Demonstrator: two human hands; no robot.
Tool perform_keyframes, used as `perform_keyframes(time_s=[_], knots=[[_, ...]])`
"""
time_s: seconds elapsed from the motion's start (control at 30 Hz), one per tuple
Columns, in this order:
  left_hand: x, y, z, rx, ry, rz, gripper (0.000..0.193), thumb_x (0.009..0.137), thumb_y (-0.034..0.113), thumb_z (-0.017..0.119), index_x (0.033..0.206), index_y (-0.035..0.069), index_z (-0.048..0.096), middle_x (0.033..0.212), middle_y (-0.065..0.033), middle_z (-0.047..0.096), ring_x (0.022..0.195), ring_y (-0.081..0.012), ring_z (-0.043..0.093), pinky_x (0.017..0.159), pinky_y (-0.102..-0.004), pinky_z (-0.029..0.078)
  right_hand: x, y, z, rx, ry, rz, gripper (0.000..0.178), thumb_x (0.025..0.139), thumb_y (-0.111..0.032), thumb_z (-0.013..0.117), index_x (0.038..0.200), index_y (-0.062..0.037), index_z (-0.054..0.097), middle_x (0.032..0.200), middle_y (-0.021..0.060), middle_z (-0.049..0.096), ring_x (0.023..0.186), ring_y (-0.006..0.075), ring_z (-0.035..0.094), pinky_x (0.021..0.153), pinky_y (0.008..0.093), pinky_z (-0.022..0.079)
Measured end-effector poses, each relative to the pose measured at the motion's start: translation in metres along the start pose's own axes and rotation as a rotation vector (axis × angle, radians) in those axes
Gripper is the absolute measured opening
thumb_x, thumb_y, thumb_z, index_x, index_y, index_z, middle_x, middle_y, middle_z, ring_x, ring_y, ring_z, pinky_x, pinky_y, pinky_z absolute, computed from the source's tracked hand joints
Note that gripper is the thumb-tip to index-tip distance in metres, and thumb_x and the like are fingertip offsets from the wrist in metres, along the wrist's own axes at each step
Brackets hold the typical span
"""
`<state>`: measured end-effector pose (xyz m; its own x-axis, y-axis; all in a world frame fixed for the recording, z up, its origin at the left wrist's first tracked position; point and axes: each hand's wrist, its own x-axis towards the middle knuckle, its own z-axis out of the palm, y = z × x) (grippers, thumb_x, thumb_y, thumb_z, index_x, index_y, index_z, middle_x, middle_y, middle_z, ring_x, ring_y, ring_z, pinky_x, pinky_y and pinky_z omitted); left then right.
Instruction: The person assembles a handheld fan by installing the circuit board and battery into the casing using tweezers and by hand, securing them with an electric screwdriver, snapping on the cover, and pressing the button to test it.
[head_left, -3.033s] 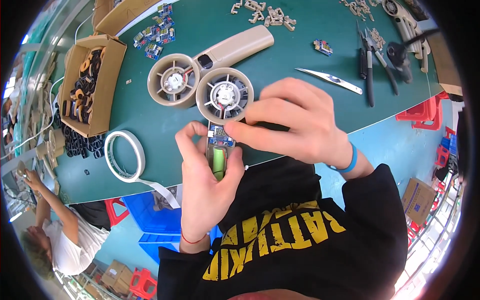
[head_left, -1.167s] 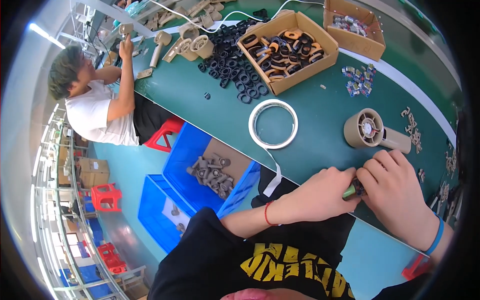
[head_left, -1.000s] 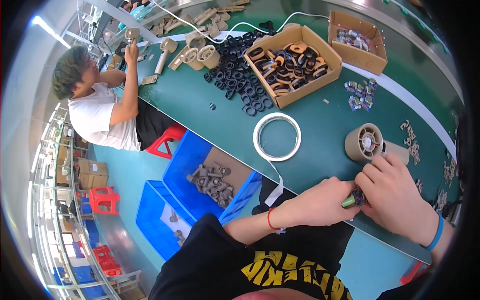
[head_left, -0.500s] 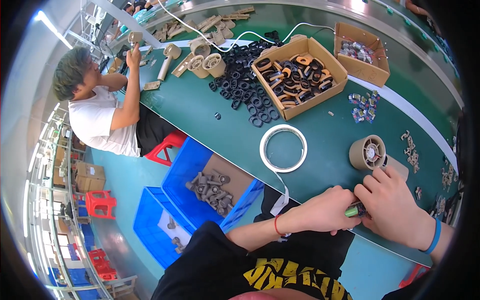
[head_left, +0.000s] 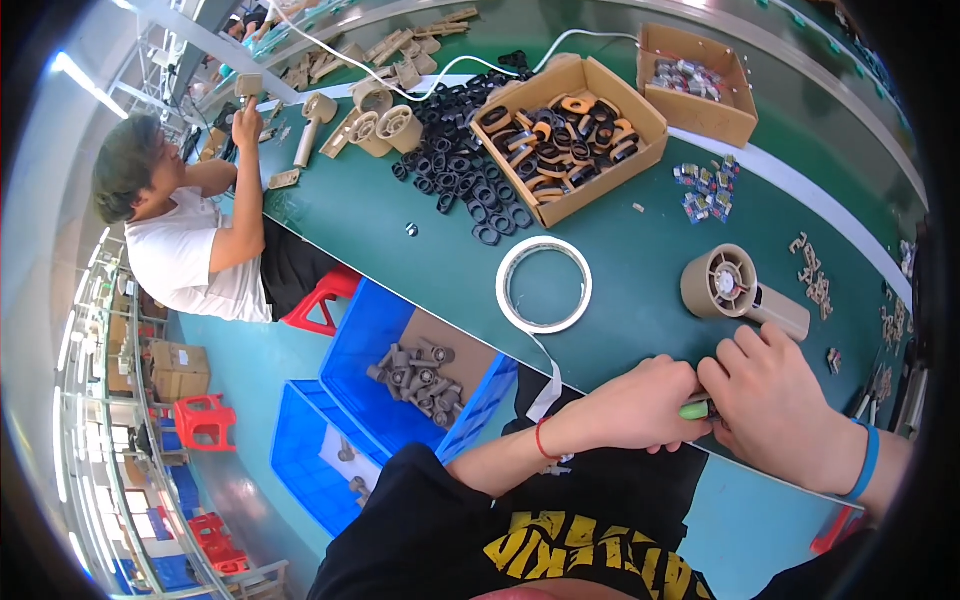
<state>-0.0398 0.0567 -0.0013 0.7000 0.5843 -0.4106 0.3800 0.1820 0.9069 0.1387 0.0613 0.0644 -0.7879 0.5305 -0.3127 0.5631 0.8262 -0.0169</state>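
Close together over the table's near edge, my left hand (head_left: 640, 402) and my right hand (head_left: 768, 408) are both closed on a small part with a green cylinder (head_left: 694, 410). The green end shows between them; the rest is hidden by my fingers. Just beyond my right hand lies a beige hair-dryer-like housing (head_left: 716, 284), its round fan end facing me and its handle (head_left: 784, 313) stretching right. A roll of white tape (head_left: 508, 290) rests flat to the left of it, its loose strip hanging over the edge.
An open carton (head_left: 610, 180) holds black and orange rings, beside a heap of loose black rings (head_left: 455, 165). Another carton (head_left: 715, 118) contains small motors. Small circuit boards (head_left: 707, 190) and beige clips (head_left: 815, 275) lie rightward. Blue bins (head_left: 355, 345) stand below; a person (head_left: 200, 220) sits left.
The whole view has shifted slightly, so the table things sit farther left. More of the housing's handle shows beyond my right hand. Both hands keep their grip on the green part.
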Motion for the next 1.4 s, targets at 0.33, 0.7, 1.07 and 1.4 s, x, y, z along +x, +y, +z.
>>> perform_keyframes(time_s=[0.33, 0.7, 1.07, 1.4], knots=[[0.003, 0.006, -0.002, 0.064, -0.006, -0.036, 0.033, 0.09, 0.023, 0.067, 0.071, -0.003, 0.065, 0.059, -0.0071, 0.066, 0.048, -0.0182, 0.064, 0.05, -0.0298, 0.052, -0.005, -0.004, 0.008, -0.035, 0.067, 0.03, 0.033, 0.067, -0.017, 0.078, 0.088, -0.0061, 0.055, 0.083, 0.0053, 0.052, 0.087, 0.0208, 0.052, 0.075, 0.0337, 0.04], [0.004, 0.001, -0.001, 0.056, -0.036, -0.037, 0.033, 0.091, 0.029, 0.07, 0.078, -0.001, 0.065, 0.06, -0.0057, 0.066, 0.053, -0.0168, 0.065, 0.051, -0.0298, 0.05, -0.009, -0.008, 0.018, 0.084, 0.215, 0.094, 0.034, 0.065, -0.019, 0.078, 0.089, -0.008, 0.056, 0.086, 0.0042, 0.054, 0.088, 0.0209, 0.054, 0.077, 0.0334, 0.042], [0.008, 0.009, -0.003, 0.003, 0.007, -0.216, 0.026, 0.092, 0.021, 0.071, 0.084, -0.003, 0.064, 0.058, -0.0033, 0.061, 0.046, -0.0099, 0.058, 0.044, -0.0259, 0.044, -0.011, 0.01, 0.034, 0.036, 0.341, 0.077, 0.033, 0.072, -0.016, 0.079, 0.098, -0.0074, 0.06, 0.09, 0.0034, 0.062, 0.097, 0.0211, 0.061, 0.081, 0.033, 0.05], [-0.006, -0.006, 0.026, 0.272, 0.411, 0.145, 0.042, 0.083, 0.011, 0.079, 0.11, 0.004, 0.047, 0.083, -0.0117, 0.066, 0.068, -0.0264, 0.067, 0.06, -0.0369, 0.051, -0.034, 0.004, 0.069, 0.333, 0.661, 0.135, 0.034, 0.076, -0.015, 0.079, 0.103, -0.0065, 0.061, 0.099, 0.0065, 0.06, 0.102, 0.0236, 0.06, 0.086, 0.0364, 0.051]])
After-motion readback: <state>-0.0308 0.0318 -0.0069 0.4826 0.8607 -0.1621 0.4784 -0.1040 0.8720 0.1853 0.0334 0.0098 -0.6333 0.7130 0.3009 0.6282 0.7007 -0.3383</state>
